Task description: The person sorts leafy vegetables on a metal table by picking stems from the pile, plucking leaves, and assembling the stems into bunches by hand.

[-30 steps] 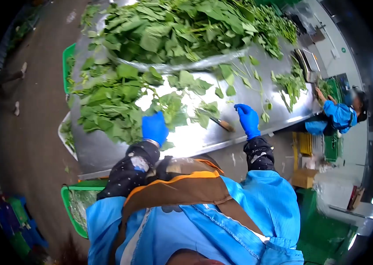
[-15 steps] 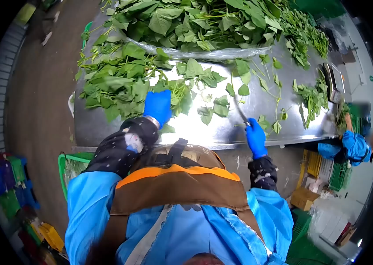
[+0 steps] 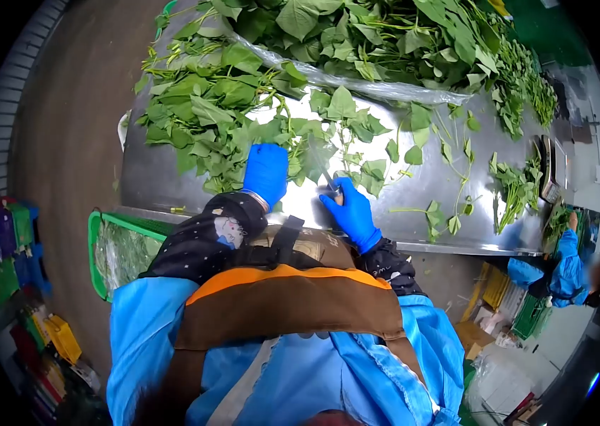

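Observation:
My left hand (image 3: 266, 175), in a blue glove, is closed on leafy green stems (image 3: 298, 145) at the near edge of a loose pile of leafy greens (image 3: 200, 113). Just to its right, my right hand (image 3: 353, 216), also gloved in blue, grips a knife (image 3: 324, 170) by its handle. The thin blade points up and left, close to the leaves beside my left hand. Exactly where the blade meets the stems is hard to make out.
A large heap of greens (image 3: 385, 42) lies on clear plastic (image 3: 357, 84) at the back of the metal table (image 3: 151, 177). A small bunch (image 3: 515, 188) lies near a scale (image 3: 553, 170). A lined green basket (image 3: 119, 255) stands front left. Another person (image 3: 566, 266) works far right.
My right hand has moved left with the knife, from well apart to close beside my left hand. My left hand stays closed at the pile. The view has shifted slightly.

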The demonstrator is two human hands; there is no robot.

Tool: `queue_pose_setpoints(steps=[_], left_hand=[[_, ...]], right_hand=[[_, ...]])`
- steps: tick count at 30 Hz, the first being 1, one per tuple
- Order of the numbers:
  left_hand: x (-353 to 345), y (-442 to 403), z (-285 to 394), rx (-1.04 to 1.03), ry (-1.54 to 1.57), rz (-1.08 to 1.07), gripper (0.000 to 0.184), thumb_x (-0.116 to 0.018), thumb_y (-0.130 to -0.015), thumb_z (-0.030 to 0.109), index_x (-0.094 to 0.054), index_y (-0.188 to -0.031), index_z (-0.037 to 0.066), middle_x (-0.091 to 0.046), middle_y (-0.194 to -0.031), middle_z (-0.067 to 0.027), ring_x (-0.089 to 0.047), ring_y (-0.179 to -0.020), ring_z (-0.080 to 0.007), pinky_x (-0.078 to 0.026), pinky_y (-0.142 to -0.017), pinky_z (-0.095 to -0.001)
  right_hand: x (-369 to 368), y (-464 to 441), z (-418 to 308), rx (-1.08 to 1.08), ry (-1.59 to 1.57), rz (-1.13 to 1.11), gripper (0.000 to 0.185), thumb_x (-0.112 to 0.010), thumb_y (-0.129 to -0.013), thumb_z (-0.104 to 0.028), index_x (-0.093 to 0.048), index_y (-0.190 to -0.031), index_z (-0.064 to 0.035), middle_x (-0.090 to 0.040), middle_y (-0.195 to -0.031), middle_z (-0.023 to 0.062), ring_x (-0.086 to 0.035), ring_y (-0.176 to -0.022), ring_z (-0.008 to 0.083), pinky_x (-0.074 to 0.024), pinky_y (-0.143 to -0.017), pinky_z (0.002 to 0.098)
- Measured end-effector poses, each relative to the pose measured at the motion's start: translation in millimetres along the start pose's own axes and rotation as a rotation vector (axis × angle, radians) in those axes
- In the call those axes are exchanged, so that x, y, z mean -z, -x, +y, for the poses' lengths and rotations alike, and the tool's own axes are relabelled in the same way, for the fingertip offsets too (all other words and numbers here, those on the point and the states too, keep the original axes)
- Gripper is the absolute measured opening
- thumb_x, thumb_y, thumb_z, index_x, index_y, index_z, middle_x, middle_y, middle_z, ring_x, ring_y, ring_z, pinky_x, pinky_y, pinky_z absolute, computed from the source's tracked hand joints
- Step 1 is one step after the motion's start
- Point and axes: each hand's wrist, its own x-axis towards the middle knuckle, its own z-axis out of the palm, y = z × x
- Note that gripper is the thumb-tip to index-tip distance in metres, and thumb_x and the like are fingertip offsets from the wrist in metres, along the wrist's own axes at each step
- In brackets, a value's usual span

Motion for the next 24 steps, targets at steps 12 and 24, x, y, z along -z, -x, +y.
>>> queue_pose_setpoints(steps=[12, 24], left_hand=[[-26, 1, -5, -0.098, -0.083, 0.126, 0.012, -0.051, -0.065, 0.011, -0.052, -0.077, 0.008, -0.05, -0.075, -0.0079, -0.05, -0.076, -0.0234, -0.034, -0.073, -0.0365], [0, -5, -32, 0.107, 0.396, 0.208, 0.037, -0.068, -0.057, 0.029, -0.057, -0.086, 0.008, -0.056, -0.079, -0.0105, -0.054, -0.077, -0.0286, -0.039, -0.068, -0.0395]], right_hand=[[-47, -59, -1, -0.051, 0.309, -0.122, 0.025, -0.044, -0.084, -0.027, -0.049, -0.083, -0.0028, -0.058, -0.071, 0.0229, -0.057, -0.067, 0.0391, -0.0448, -0.058, 0.048], [54, 44, 93, -0.005, 0.368, -0.139, 0.024, -0.052, -0.081, -0.028, -0.056, -0.091, -0.0064, -0.059, -0.068, 0.0165, -0.058, -0.063, 0.0336, -0.0436, -0.055, 0.0412]])
